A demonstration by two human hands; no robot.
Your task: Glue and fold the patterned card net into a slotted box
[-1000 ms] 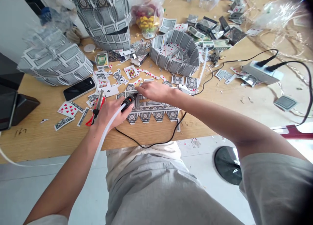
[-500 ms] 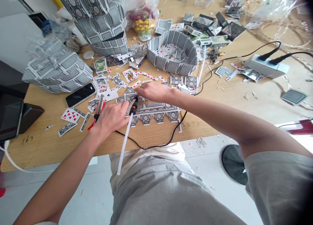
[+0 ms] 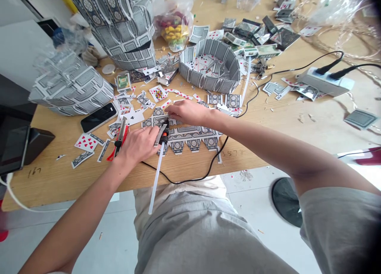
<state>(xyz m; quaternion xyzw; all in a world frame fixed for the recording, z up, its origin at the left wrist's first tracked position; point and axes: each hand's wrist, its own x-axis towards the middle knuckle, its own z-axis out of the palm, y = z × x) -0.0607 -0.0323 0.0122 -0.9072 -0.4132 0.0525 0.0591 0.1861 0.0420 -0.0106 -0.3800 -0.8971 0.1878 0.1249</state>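
Note:
My left hand is closed around a black hot glue gun with an orange part. From its back end a white glue stick sticks out toward me. A narrow card strip lies between these fingers and the gun. Beneath both hands a flat sheet of joined playing cards, with pointed tabs along its near edge, rests on the table. My right hand bends over the sheet's upper left part, its fingertips pressed together by the gun's front; what they pinch is hidden.
A utility knife and red-handled tool lie beside my left hand. A phone, loose cards and a card-walled tray surround the work. Woven card structures stand left. A black cable loops toward a power strip.
My left hand and the glue gun have shifted slightly right and toward me, the glue stick's end swinging right. My right hand stays nearly in place at the card sheet.

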